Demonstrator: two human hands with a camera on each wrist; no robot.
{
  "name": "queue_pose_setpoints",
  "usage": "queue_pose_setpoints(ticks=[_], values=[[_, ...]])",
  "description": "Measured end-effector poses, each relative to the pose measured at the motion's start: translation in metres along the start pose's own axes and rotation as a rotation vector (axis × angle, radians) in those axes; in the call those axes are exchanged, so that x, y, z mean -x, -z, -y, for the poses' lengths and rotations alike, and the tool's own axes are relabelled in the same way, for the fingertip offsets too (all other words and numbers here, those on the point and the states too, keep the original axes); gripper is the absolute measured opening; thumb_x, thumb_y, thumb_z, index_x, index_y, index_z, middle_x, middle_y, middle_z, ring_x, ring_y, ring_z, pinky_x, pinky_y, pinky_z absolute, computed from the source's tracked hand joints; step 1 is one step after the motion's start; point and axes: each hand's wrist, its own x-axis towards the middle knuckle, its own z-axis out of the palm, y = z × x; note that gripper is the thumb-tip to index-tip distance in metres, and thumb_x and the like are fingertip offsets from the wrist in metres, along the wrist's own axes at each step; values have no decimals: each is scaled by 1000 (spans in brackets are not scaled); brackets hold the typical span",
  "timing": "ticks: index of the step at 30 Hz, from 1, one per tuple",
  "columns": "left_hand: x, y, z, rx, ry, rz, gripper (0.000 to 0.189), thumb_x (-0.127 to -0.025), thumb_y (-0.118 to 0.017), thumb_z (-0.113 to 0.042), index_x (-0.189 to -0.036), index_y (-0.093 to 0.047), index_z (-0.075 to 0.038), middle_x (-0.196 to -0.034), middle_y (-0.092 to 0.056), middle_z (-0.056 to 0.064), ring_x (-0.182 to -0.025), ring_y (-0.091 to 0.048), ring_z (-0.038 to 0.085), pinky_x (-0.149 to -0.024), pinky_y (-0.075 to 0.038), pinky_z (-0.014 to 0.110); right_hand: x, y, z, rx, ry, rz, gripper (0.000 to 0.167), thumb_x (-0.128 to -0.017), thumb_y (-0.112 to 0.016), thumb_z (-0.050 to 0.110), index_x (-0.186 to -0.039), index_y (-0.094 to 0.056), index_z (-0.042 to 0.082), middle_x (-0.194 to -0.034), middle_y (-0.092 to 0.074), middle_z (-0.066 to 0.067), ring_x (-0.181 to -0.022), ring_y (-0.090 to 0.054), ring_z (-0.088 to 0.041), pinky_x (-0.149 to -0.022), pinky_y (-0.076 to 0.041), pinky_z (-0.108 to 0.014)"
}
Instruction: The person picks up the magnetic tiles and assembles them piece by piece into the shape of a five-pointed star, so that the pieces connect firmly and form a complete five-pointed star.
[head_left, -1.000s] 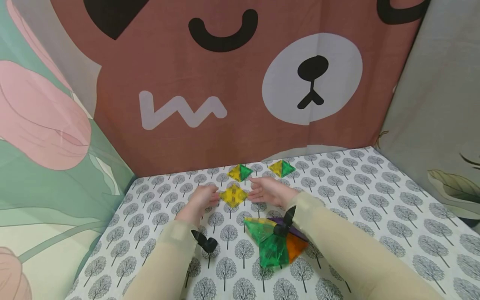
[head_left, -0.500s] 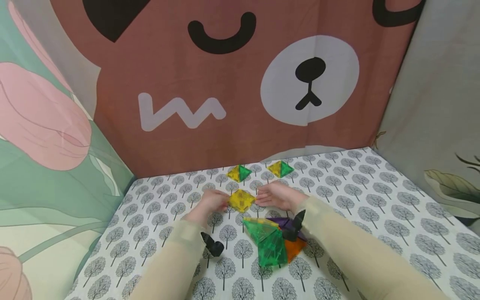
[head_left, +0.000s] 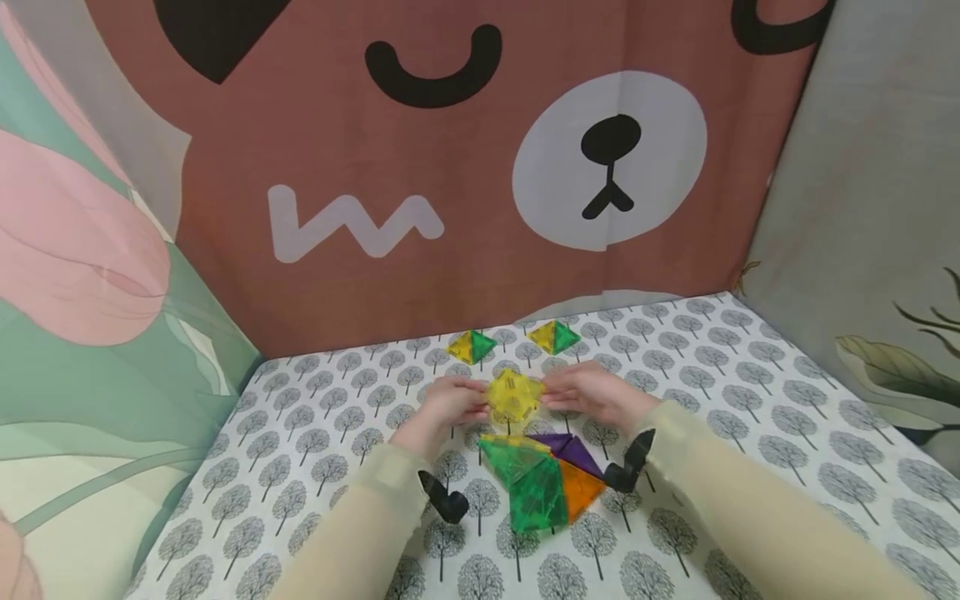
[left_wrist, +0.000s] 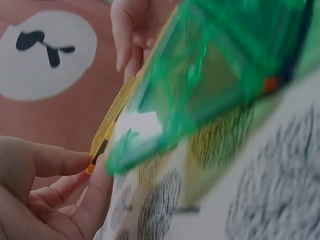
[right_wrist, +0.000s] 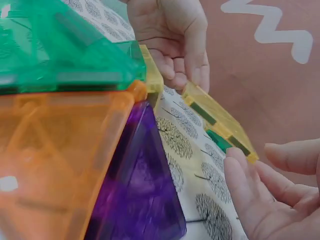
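Observation:
Between my two hands is a yellow diamond-shaped magnetic tile [head_left: 513, 397], blurred in the head view. My left hand [head_left: 452, 402] pinches its left corner with thumb and fingers, as the left wrist view shows on the tile's edge [left_wrist: 111, 122]. At the opposite corner my right hand [head_left: 596, 392] holds it; in the right wrist view the tile [right_wrist: 222, 122] is tilted, its tip between thumb and fingers. Just nearer to me stands a built shape of green, orange, purple and yellow magnetic tiles [head_left: 538, 492]. It fills much of both wrist views.
Two small yellow-and-green tile pieces lie farther back, one left [head_left: 471, 347] and one right [head_left: 555, 337]. A white cloth with tree prints [head_left: 315, 475] covers the table. Behind it hangs a reddish-brown bear curtain [head_left: 337, 300], with more patterned curtains at both sides.
Both hands have moved right and a little nearer, bringing the yellow tile with them, closer to the multicoloured shape. That shape and the two pieces behind stay in place.

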Motion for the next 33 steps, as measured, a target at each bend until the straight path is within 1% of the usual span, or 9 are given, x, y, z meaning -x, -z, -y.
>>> queue_pose_setpoints(ticks=[2,4,8,10,14,18,24,28,33], values=[[4,-6,-3,10,-12,33,21,-93,-60,7,-114,-64,9,-92,-67,21,-79,-69,25,-77,-59,35,6,5,0,17,0,-6,40,-99,-56,2,-132,-46,-17,-107,-66,-22,-92,-69,-27,-92,-53,-41],[8,-11,-4,-11,-31,56,20,-92,-60,6,-112,-64,9,-93,-67,21,-82,-69,28,-78,-59,37,12,10,-1,41,4,-1,38,-98,-57,2,-130,-48,-17,-101,-68,-20,-88,-69,-25,-89,-55,-39],[13,-18,-4,-160,-81,65,17,-91,-67,-4,-107,-69,1,-98,-68,13,-89,-67,26,-84,-56,41,22,20,-3,53,-4,-9,35,-96,-59,0,-126,-52,-15,-95,-69,-15,-81,-69,-21,-83,-57,-36],[14,-19,-3,-224,-88,64,16,-90,-70,-10,-104,-72,-4,-103,-66,9,-93,-64,25,-89,-52,43,26,24,-5,54,-12,-14,34,-95,-59,0,-126,-54,-14,-93,-69,-14,-79,-68,-20,-80,-58,-34],[15,-20,1,-298,-95,63,13,-88,-73,-14,-101,-74,-9,-116,-62,6,-105,-58,27,-97,-44,48,31,27,-7,64,-24,-16,34,-95,-59,0,-126,-54,-14,-92,-69,-13,-76,-67,-18,-75,-58,-30],[15,-21,3,-371,-89,60,11,-88,-73,-17,-99,-75,-14,-127,-58,4,-116,-52,29,-100,-41,50,36,27,-11,60,-37,-15,30,-95,-59,0,-121,-57,-13,-89,-68,-12,-74,-66,-17,-74,-58,-30],[15,-24,6,-393,-80,86,8,-91,-71,-14,-98,-74,-13,-123,-62,2,-115,-55,28,-99,-43,49,39,28,-16,40,-35,5,22,-94,-60,-1,-114,-62,-10,-86,-68,-11,-71,-65,-15,-73,-59,-29],[14,-26,7,-415,-94,91,7,-89,-72,-10,-96,-75,-10,-121,-63,3,-114,-55,28,-98,-43,48,39,27,-17,26,-39,-7,24,-94,-59,-2,-116,-62,-11,-86,-68,-11,-71,-65,-15,-72,-59,-29],[15,-30,7,-457,-100,115,5,-89,-72,-9,-93,-76,-9,-117,-64,4,-110,-56,27,-94,-46,47,40,23,-17,45,-46,-22,27,-94,-58,-2,-120,-60,-12,-86,-67,-11,-70,-64,-15,-70,-58,-29]])
